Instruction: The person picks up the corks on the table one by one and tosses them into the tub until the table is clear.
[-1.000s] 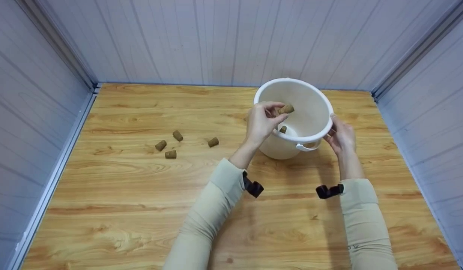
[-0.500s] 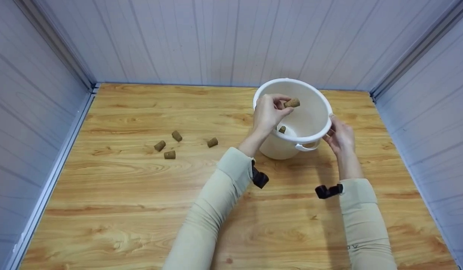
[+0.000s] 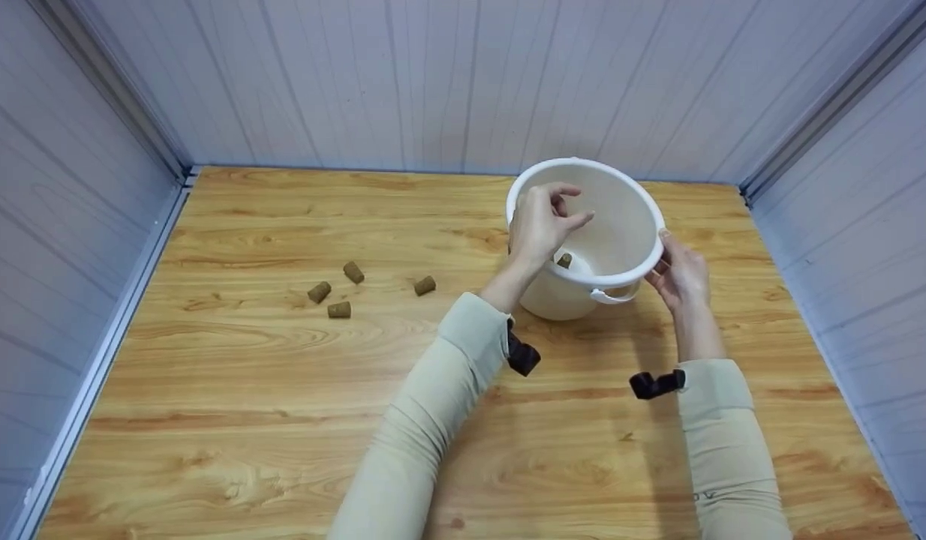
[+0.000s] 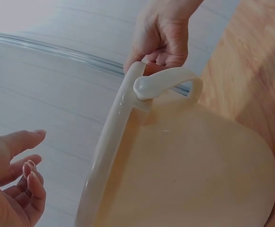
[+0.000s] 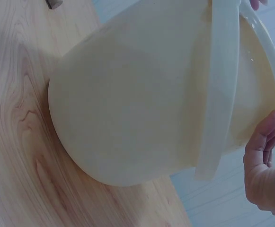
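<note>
A white plastic bucket (image 3: 554, 297) stands toward the back right in the head view. Over its mouth hovers my left hand (image 3: 538, 225), thumb and fingers parted with nothing between them; the left wrist view shows the same loosely bent fingers (image 4: 26, 137) beside the rim. My right hand (image 3: 682, 274) grips the rim on the right side, its thumb on top and fingers beneath. Inside the bucket, near the bottom, one cork (image 3: 564, 260) shows; the left hand and near wall hide part of the interior. The bucket's handle (image 4: 175, 80) hangs down at the near side.
Several corks lie on the wooden table (image 3: 283, 420) left of the bucket: one cork (image 3: 425, 285) by itself, and a looser group with a cork (image 3: 339, 310) nearest the person. Pale panel walls (image 3: 358, 82) enclose the back and both sides.
My left hand moved a little up and right over the bucket, then its fingers parted and the cork left them. The right hand keeps its hold on the rim.
</note>
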Demonstrator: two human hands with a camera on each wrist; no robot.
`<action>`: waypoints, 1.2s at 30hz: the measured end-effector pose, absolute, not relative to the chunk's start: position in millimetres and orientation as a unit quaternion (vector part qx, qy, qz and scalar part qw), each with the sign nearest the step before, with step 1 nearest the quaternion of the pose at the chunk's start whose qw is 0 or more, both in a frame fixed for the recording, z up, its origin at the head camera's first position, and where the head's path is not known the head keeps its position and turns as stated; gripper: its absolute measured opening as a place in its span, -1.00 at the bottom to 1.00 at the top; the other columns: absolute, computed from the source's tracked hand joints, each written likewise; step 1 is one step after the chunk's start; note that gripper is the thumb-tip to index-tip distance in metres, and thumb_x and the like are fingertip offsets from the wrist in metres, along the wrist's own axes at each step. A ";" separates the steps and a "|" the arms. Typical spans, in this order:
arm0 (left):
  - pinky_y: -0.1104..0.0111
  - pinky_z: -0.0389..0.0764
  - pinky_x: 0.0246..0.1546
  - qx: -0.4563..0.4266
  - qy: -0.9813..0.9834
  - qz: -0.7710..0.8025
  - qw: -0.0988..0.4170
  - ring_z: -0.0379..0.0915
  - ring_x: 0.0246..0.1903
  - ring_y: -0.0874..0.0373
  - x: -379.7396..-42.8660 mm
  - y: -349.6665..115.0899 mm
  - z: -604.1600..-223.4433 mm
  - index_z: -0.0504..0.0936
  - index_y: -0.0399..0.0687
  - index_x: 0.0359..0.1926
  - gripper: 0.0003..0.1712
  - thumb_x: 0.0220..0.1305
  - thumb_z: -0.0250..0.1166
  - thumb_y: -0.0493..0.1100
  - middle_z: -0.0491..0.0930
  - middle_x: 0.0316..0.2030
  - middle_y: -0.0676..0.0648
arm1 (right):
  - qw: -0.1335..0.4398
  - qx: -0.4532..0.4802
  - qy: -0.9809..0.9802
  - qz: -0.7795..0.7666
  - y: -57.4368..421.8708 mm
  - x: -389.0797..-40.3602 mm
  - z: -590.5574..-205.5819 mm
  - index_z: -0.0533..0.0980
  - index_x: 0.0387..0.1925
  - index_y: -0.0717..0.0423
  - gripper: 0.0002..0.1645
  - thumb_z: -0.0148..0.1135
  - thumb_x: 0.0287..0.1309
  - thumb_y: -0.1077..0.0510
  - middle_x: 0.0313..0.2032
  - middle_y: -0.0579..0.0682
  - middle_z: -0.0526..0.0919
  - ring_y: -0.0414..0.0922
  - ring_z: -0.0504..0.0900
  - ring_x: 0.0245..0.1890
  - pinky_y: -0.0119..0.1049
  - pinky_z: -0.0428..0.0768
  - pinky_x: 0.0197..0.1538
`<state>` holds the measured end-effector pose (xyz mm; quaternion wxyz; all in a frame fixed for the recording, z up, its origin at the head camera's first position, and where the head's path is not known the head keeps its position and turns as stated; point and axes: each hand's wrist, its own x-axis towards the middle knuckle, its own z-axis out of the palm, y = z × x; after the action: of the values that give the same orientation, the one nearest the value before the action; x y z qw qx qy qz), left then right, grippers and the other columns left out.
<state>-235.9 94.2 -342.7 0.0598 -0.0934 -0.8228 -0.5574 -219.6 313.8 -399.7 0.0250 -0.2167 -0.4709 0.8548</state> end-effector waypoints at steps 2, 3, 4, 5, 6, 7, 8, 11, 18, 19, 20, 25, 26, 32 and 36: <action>0.57 0.26 -0.59 -0.092 -0.819 -0.562 0.062 0.27 -0.59 0.33 -235.5 93.4 -341.9 0.63 -0.12 -0.22 -0.66 -0.10 0.41 -0.16 0.46 -0.59 -0.02 | 0.026 -0.217 -0.471 0.854 314.4 -219.3 -400.0 0.49 -0.39 0.27 -0.81 0.20 0.06 0.17 -0.54 0.08 0.57 -0.10 0.59 -0.54 -0.27 0.57 -0.41; 0.57 0.27 -0.59 -0.090 -0.819 -0.563 0.062 0.27 -0.59 0.33 -234.8 93.0 -341.6 0.62 -0.12 -0.22 -0.65 -0.10 0.41 -0.15 0.47 -0.58 -0.02 | 0.025 -0.218 -0.470 0.855 314.8 -219.1 -400.1 0.49 -0.38 0.27 -0.81 0.21 0.06 0.17 -0.53 0.08 0.57 -0.09 0.59 -0.53 -0.26 0.57 -0.40; 0.57 0.27 -0.59 -0.088 -0.819 -0.564 0.063 0.27 -0.59 0.33 -234.3 92.8 -341.5 0.62 -0.12 -0.22 -0.65 -0.10 0.41 -0.15 0.47 -0.57 -0.02 | 0.024 -0.218 -0.469 0.855 315.4 -218.6 -399.9 0.49 -0.37 0.27 -0.80 0.22 0.05 0.17 -0.52 0.09 0.58 -0.09 0.60 -0.52 -0.25 0.57 -0.38; 0.57 0.28 -0.58 -0.088 -0.818 -0.564 0.064 0.28 -0.59 0.32 -233.6 92.6 -341.3 0.62 -0.12 -0.22 -0.65 -0.10 0.41 -0.14 0.47 -0.58 -0.02 | 0.023 -0.218 -0.470 0.855 316.1 -218.2 -399.7 0.49 -0.36 0.27 -0.80 0.22 0.04 0.17 -0.51 0.09 0.58 -0.08 0.60 -0.51 -0.24 0.57 -0.36; 0.57 0.28 -0.58 -0.087 -0.818 -0.565 0.064 0.28 -0.60 0.32 -233.0 92.4 -341.3 0.61 -0.13 -0.22 -0.65 -0.10 0.41 -0.14 0.47 -0.58 -0.01 | 0.022 -0.219 -0.468 0.856 316.8 -217.8 -399.6 0.49 -0.35 0.27 -0.79 0.23 0.04 0.17 -0.49 0.10 0.58 -0.08 0.60 -0.50 -0.24 0.57 -0.35; 0.57 0.28 -0.58 -0.087 -0.818 -0.565 0.066 0.29 -0.60 0.32 -232.2 92.0 -341.0 0.61 -0.13 -0.22 -0.65 -0.09 0.41 -0.14 0.46 -0.58 0.01 | 0.022 -0.219 -0.468 0.856 317.5 -217.4 -399.3 0.49 -0.34 0.26 -0.79 0.23 0.04 0.17 -0.48 0.10 0.58 -0.08 0.60 -0.49 -0.24 0.57 -0.34; 0.56 0.29 -0.58 -0.089 -0.816 -0.567 0.067 0.29 -0.60 0.32 -231.3 91.6 -340.7 0.61 -0.13 -0.22 -0.65 -0.09 0.41 -0.14 0.45 -0.59 0.02 | 0.021 -0.220 -0.466 0.856 318.2 -216.9 -399.0 0.49 -0.34 0.27 -0.79 0.23 0.03 0.18 -0.48 0.11 0.58 -0.07 0.60 -0.48 -0.24 0.57 -0.34; 0.56 0.29 -0.57 -0.093 -0.815 -0.568 0.072 0.29 -0.60 0.31 -229.2 89.6 -339.4 0.60 -0.14 -0.21 -0.65 -0.08 0.40 -0.13 0.43 -0.60 0.05 | 0.021 -0.220 -0.466 0.857 319.2 -216.1 -398.1 0.49 -0.34 0.27 -0.79 0.23 0.03 0.18 -0.47 0.11 0.59 -0.07 0.60 -0.47 -0.24 0.57 -0.33; 0.56 0.27 -0.59 -0.103 -0.812 -0.569 0.085 0.27 -0.62 0.32 -222.5 82.4 -337.8 0.58 -0.16 -0.22 -0.65 -0.07 0.39 -0.13 0.43 -0.61 0.02 | 0.021 -0.214 -0.466 0.858 318.9 -216.9 -398.1 0.49 -0.35 0.28 -0.79 0.22 0.04 0.18 -0.49 0.10 0.60 -0.08 0.60 -0.48 -0.26 0.57 -0.37; 0.56 0.27 -0.60 -0.107 -0.810 -0.570 0.087 0.27 -0.63 0.32 -221.4 81.5 -337.9 0.58 -0.16 -0.23 -0.66 -0.07 0.39 -0.13 0.42 -0.61 0.02 | 0.022 -0.215 -0.466 0.858 318.9 -216.9 -397.9 0.48 -0.34 0.28 -0.79 0.22 0.04 0.18 -0.49 0.10 0.59 -0.08 0.60 -0.49 -0.26 0.57 -0.38; 0.56 0.26 -0.60 -0.110 -0.808 -0.572 0.089 0.26 -0.63 0.32 -220.2 80.5 -338.0 0.58 -0.17 -0.23 -0.66 -0.07 0.39 -0.14 0.41 -0.62 0.03 | 0.023 -0.215 -0.467 0.858 319.1 -216.9 -397.8 0.48 -0.34 0.28 -0.78 0.22 0.04 0.18 -0.49 0.10 0.59 -0.08 0.60 -0.49 -0.26 0.57 -0.39; 0.55 0.26 -0.60 -0.118 -0.797 -0.584 0.095 0.26 -0.64 0.30 -213.8 74.0 -340.2 0.57 -0.20 -0.25 -0.67 -0.06 0.39 -0.16 0.39 -0.64 0.04 | 0.023 -0.219 -0.474 0.853 319.9 -216.2 -396.6 0.49 -0.33 0.27 -0.77 0.25 0.02 0.17 -0.49 0.10 0.60 -0.08 0.60 -0.49 -0.26 0.57 -0.40; 0.55 0.26 -0.60 -0.119 -0.796 -0.586 0.096 0.26 -0.64 0.30 -212.6 72.4 -340.7 0.57 -0.20 -0.25 -0.67 -0.06 0.39 -0.16 0.39 -0.64 0.04 | 0.024 -0.220 -0.476 0.851 320.0 -216.0 -396.3 0.50 -0.33 0.27 -0.76 0.25 0.01 0.16 -0.48 0.10 0.60 -0.08 0.60 -0.48 -0.26 0.57 -0.39; 0.54 0.28 -0.60 -0.116 -0.787 -0.597 0.105 0.24 -0.65 0.31 -206.2 61.4 -345.0 0.58 -0.22 -0.27 -0.69 -0.06 0.39 -0.18 0.37 -0.66 0.05 | 0.026 -0.225 -0.478 0.849 320.0 -215.6 -395.2 0.52 -0.34 0.26 -0.76 0.28 -0.02 0.17 -0.44 0.10 0.60 -0.07 0.60 -0.43 -0.24 0.56 -0.31; 0.54 0.28 -0.60 -0.114 -0.782 -0.602 0.113 0.24 -0.66 0.30 -201.1 53.0 -350.2 0.58 -0.23 -0.28 -0.70 -0.07 0.39 -0.19 0.36 -0.67 0.05 | 0.028 -0.226 -0.480 0.847 319.4 -216.3 -395.4 0.52 -0.33 0.25 -0.76 0.28 -0.02 0.16 -0.43 0.10 0.61 -0.07 0.60 -0.41 -0.24 0.56 -0.30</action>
<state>-201.1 53.0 -350.2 0.1129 -0.1135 -0.7825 -0.6017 -216.3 319.4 -395.4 0.0276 -0.2263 -0.4797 0.8473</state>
